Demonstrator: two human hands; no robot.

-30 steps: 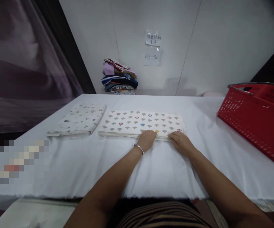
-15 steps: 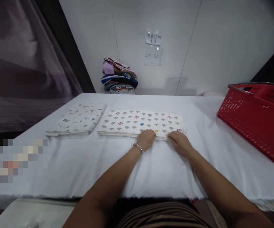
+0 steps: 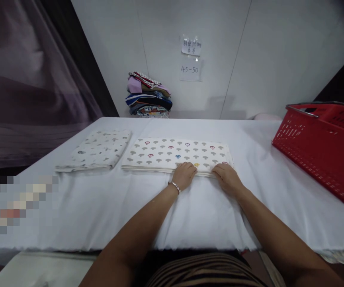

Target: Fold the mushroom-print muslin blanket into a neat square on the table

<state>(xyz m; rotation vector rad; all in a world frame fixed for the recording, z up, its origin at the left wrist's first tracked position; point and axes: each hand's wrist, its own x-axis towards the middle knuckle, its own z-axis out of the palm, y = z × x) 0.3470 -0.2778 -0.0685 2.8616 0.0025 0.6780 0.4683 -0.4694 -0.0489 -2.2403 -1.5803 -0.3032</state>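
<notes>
A folded cream cloth printed with grey and coloured mushrooms (image 3: 172, 153) lies flat on the white table (image 3: 100, 207). My left hand (image 3: 184, 175), with a bracelet at the wrist, has its fingers curled over the cloth's near edge. My right hand (image 3: 227, 178) grips the same near edge close to the right corner. The fingertips of both hands are tucked at the cloth's edge. A second folded cloth with a faint grey print (image 3: 97, 150) lies just to the left, apart from my hands.
A red plastic basket (image 3: 324, 147) with a metal handle stands on the table's right side. A pile of folded coloured clothes (image 3: 148, 95) sits at the back against the white wall, under two paper notes (image 3: 191, 59). A purple curtain (image 3: 25, 79) hangs at the left.
Nothing about the hands or cloths has visibly changed; only the camera view has shifted a little.
</notes>
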